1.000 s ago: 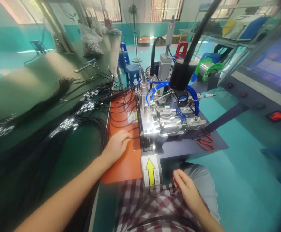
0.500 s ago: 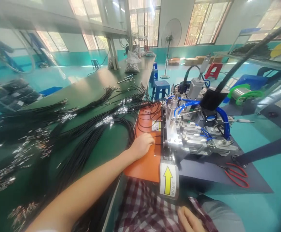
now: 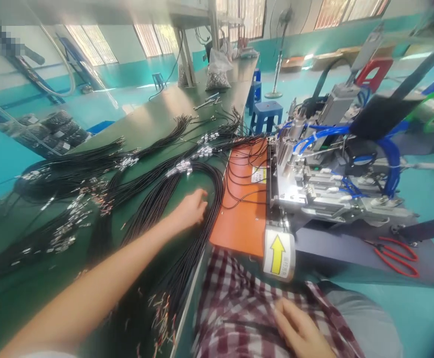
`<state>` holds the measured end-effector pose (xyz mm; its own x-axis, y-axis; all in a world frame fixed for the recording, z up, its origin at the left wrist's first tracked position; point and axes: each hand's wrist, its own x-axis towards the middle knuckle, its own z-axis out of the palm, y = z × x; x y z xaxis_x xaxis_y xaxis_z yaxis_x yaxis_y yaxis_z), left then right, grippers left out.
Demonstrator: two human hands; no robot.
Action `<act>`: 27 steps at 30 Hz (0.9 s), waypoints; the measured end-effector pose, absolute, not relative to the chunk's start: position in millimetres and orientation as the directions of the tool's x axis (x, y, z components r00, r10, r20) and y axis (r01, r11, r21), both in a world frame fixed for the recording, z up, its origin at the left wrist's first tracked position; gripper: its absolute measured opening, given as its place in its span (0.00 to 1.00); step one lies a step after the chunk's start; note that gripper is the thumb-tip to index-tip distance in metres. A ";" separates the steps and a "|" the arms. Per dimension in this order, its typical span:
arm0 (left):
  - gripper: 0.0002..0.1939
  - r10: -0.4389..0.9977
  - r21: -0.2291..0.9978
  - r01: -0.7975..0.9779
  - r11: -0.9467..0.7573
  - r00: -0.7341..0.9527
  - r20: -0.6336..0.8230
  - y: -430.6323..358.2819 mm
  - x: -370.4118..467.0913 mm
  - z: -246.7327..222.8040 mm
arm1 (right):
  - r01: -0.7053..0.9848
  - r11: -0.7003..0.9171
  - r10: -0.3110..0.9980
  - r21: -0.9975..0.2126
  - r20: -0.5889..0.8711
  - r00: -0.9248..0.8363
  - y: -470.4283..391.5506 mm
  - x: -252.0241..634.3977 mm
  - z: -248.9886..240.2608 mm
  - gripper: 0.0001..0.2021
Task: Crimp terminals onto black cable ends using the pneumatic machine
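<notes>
My left hand (image 3: 190,209) hovers over the green table, close beside a curved bundle of black cables (image 3: 217,199). Its fingers are loosely bent and a little apart, and I see nothing held in them. Resting in my lap against the checked shirt (image 3: 235,303), my right hand (image 3: 301,325) is relaxed with its fingers partly extended and nothing in it. To the right of the bundle lies an orange plate (image 3: 239,219). Several thin black cables cross this plate to the metal machine (image 3: 287,184) with blue air hoses.
More black cable bundles with shiny ends (image 3: 67,219) spread over the left of the table (image 3: 135,124). Red-handled scissors (image 3: 398,256) lie on the grey machine base. A yellow-arrow label (image 3: 277,253) hangs by the plate. Blue stools (image 3: 265,114) stand beyond.
My left hand has left the cable ends at the machine's edge and moved left, off the orange plate to the table. My right hand stays in my lap. The view has tilted down.
</notes>
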<state>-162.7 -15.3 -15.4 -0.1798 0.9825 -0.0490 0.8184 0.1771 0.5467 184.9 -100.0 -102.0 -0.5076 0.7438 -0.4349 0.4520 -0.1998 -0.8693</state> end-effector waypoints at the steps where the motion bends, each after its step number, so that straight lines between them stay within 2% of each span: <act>1: 0.17 0.982 0.546 0.817 0.185 -0.175 -0.069 -19.0 -155.3 -16.2 | 0.459 -0.178 0.724 -0.871 -0.431 -0.539 -100.0 178.8 -97.5 0.18; 6: 0.17 0.982 0.535 0.823 0.190 -0.170 -0.087 -17.7 -128.7 -14.9 | 0.402 -0.058 0.627 -0.914 -0.347 -0.698 -97.3 124.5 -62.9 0.12; 8: 0.17 0.981 0.533 0.823 0.195 -0.173 -0.092 -15.0 -130.8 -15.2 | 0.375 -0.060 0.579 -0.925 -0.338 -0.742 -98.0 96.7 -53.3 0.08; 9: 0.16 0.981 0.531 0.825 0.194 -0.171 -0.092 -14.5 -133.8 -15.5 | 0.382 -0.039 0.578 -0.923 -0.333 -0.746 -99.3 84.5 -50.8 0.07; 10: 0.16 0.982 0.529 0.827 0.189 -0.166 -0.091 -14.8 -137.4 -15.3 | 0.398 0.000 0.566 -0.918 -0.328 -0.756 -100.9 74.7 -49.5 0.10; 13: 0.13 0.991 0.513 0.849 0.131 -0.119 -0.056 -21.0 -143.9 -7.6 | 0.460 0.050 0.480 -0.887 -0.382 -0.790 -105.1 65.5 -45.9 0.05; 16: 0.10 1.000 0.490 0.871 -0.015 0.005 0.022 -33.5 -132.1 15.2 | 0.495 0.159 0.562 -0.855 -0.334 -0.757 -99.8 84.3 -30.0 0.08; 18: 0.09 0.982 0.496 0.850 -0.179 0.185 0.038 -43.2 -113.9 33.5 | 0.494 0.181 0.630 -0.850 -0.286 -0.722 -89.0 104.4 -12.5 0.10; 19: 0.09 0.945 0.499 0.817 -0.289 0.327 0.012 -47.9 -103.6 40.8 | 0.482 0.175 0.646 -0.859 -0.269 -0.714 -82.0 115.0 -3.7 0.11; 20: 0.17 0.871 0.454 0.777 -0.435 0.491 -0.005 -52.3 -93.6 45.8 | 0.473 0.184 0.666 -0.862 -0.245 -0.704 -74.6 125.5 4.0 0.13; 21: 0.24 0.816 0.395 0.756 -0.522 0.578 -0.028 -55.9 -84.6 48.2 | 0.477 0.197 0.694 -0.857 -0.222 -0.685 -67.1 135.7 10.0 0.14; 24: 0.10 0.798 0.066 0.797 -0.601 0.603 -0.014 -61.4 -66.3 42.0 | 0.466 0.158 0.712 -0.870 -0.227 -0.665 -48.6 161.8 16.4 0.12; 26: 0.13 0.807 -0.025 0.807 -0.590 0.590 -0.003 -61.1 -58.3 34.3 | 0.433 0.058 0.763 -0.899 -0.240 -0.600 -41.0 172.2 15.4 0.08; 27: 0.14 0.813 -0.011 0.813 -0.582 0.582 0.014 -60.3 -53.9 31.4 | 0.416 0.027 0.789 -0.909 -0.237 -0.567 -38.2 174.6 15.2 0.08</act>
<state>-53.9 -60.3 31.4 0.5823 0.8128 0.0140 0.8130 -0.5822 -0.0109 174.6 -38.2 15.2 -0.5673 0.7888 -0.2366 0.4162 0.0267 -0.9089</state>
